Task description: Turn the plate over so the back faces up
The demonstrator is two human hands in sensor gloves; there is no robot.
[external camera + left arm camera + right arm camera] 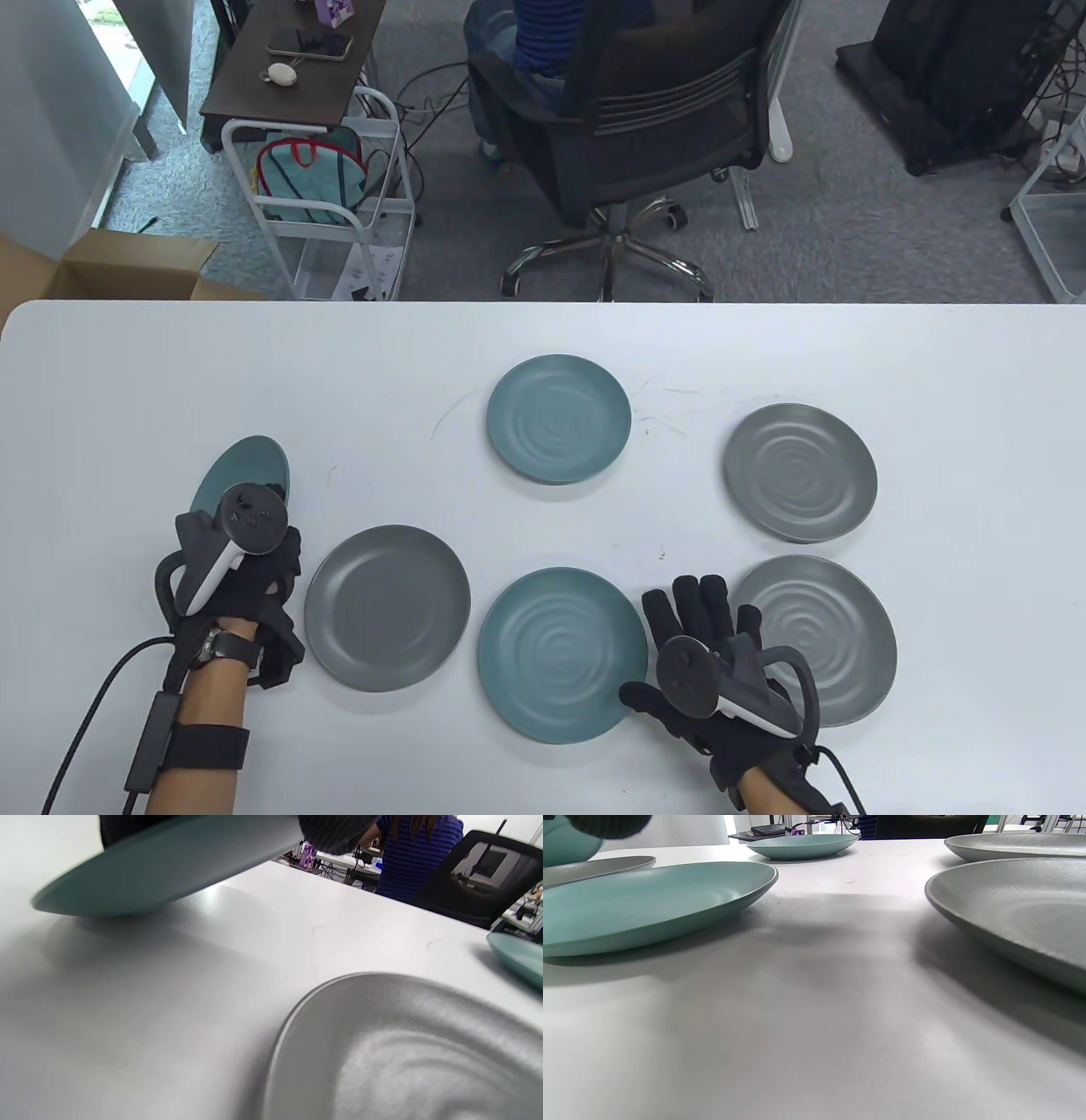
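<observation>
My left hand [246, 560] grips a teal plate [242, 467] at the table's left and holds it tilted up, its far edge near the table. The left wrist view shows that plate [161, 870] lifted, with its shadow below. My right hand [696, 628] rests flat on the table with fingers spread, between a teal plate [562, 654] and a grey plate [827, 632], holding nothing. A grey plate [387, 618] lies just right of my left hand. Another teal plate [558, 418] and another grey plate [799, 471] lie farther back.
The white table [170, 382] ends at its far edge near an office chair [628, 127] with a seated person. A wire cart [322, 195] and a cardboard box [127, 263] stand beyond the table's left corner.
</observation>
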